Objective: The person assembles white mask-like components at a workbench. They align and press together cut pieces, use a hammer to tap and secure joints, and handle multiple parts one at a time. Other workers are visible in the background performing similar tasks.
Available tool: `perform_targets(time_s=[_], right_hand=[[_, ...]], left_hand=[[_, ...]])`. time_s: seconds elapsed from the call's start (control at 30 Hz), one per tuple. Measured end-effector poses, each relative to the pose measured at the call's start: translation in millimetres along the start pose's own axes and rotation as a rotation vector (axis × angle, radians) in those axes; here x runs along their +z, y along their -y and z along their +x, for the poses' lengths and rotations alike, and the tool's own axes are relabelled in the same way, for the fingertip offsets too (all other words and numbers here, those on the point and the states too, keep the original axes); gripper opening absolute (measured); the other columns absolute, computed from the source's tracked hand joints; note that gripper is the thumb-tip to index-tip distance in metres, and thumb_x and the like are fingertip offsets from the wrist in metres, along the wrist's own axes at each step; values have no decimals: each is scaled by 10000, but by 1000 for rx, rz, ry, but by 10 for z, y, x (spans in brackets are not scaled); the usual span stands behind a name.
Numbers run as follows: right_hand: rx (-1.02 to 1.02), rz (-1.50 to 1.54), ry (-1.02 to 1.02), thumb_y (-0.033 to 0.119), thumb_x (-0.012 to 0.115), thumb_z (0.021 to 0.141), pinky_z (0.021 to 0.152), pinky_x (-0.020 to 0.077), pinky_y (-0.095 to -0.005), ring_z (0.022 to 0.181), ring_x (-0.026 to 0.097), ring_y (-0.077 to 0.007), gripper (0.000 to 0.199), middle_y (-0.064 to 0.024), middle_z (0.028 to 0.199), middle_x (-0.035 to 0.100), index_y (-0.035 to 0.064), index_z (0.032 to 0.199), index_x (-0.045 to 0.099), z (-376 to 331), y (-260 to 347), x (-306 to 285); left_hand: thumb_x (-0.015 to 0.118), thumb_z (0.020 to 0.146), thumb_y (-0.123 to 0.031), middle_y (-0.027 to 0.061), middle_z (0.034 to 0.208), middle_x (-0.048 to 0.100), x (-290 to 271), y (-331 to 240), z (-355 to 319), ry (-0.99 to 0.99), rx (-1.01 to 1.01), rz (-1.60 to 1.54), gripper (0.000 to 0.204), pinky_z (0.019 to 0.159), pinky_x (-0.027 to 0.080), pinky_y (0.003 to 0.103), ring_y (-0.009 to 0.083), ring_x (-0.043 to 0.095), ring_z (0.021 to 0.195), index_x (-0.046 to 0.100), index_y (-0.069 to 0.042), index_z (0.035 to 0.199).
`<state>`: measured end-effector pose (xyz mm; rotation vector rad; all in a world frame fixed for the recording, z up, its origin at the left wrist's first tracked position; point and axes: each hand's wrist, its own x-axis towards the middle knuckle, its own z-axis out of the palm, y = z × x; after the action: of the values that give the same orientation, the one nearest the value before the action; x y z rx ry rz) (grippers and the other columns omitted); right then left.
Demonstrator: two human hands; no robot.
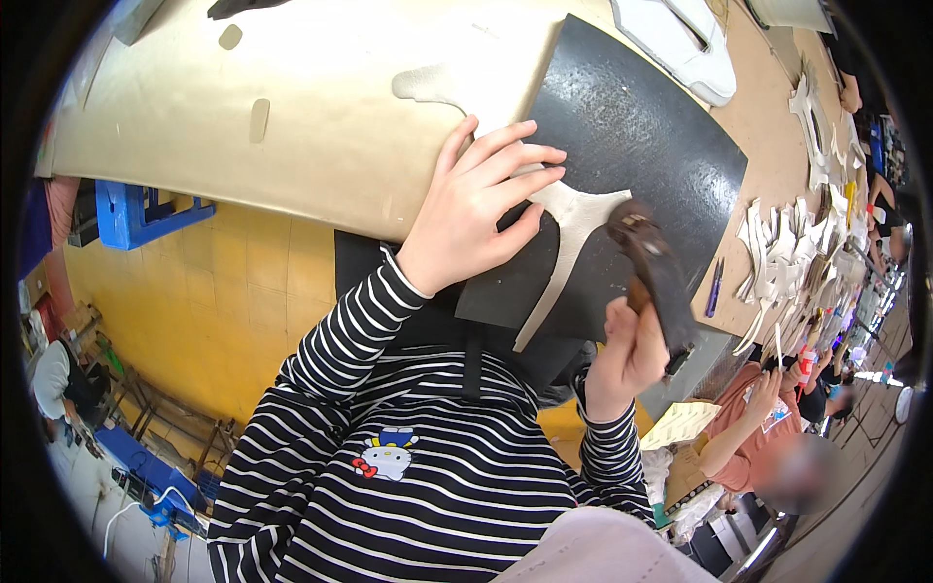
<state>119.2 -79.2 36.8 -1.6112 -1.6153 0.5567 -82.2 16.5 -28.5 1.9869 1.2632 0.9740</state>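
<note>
My left hand lies with its fingers outstretched over a white, branching shoe-upper piece, covering part of it. One narrow strip of the piece runs toward my body across a black rubber mat. In my right hand is a dark hammer, gripped by its handle. The hammer's head hangs just right of the white piece's end; whether it touches cannot be told. Left of my fingers, a pale rounded flap reaches onto the table; its link to the piece is hidden.
Beyond the mat is a white shoe-upper part. To the right lie a slim purple-handled tool and a pile of cut white pieces. A co-worker in a pink shirt sits at the right. Blue plastic stool stands at left.
</note>
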Motion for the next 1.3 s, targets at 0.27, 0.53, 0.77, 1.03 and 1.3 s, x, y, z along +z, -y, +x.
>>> perform_targets(time_s=[0.27,0.53,0.77,1.03,1.3], right_hand=[[11,-163,137,-55,605,960,665,483,-307,729,609,-260,261,-181,956,684,-95,1216,641,-41,-26,8],[175,-234,273,-80,578,961,724,529,-296,818,666,-246,326,-177,970,692,-75,1284,624,-97,20,15],[-33,-230,112,-10,597,1006,561,418,-268,593,477,-125,233,-95,727,595,-86,1218,654,26,93,118],[30,-199,80,-61,611,948,694,527,-330,782,668,-250,338,-175,920,697,-80,1286,620,-128,63,-10],[80,159,-124,67,533,1056,532,399,-255,614,529,-126,184,-72,723,617,-44,1163,634,29,204,4]], left_hand=[[722,832,-94,-14,1313,674,-17,-2,-2,-6,4,6,352,1219,223,550,260,491,1404,743,-130,1181],[722,831,-95,-16,1310,674,-18,1,5,-7,10,12,351,1217,227,551,257,497,1396,744,-130,1180],[725,827,-90,-18,1313,673,-21,-10,-8,-9,1,5,359,1219,224,555,255,497,1396,744,-132,1183],[723,828,-84,-20,1308,673,-17,-9,-13,-9,2,6,361,1219,228,553,252,490,1403,743,-130,1185],[717,834,-88,-18,1309,673,-22,2,-9,-5,15,13,358,1216,230,558,262,493,1400,740,-130,1189]])
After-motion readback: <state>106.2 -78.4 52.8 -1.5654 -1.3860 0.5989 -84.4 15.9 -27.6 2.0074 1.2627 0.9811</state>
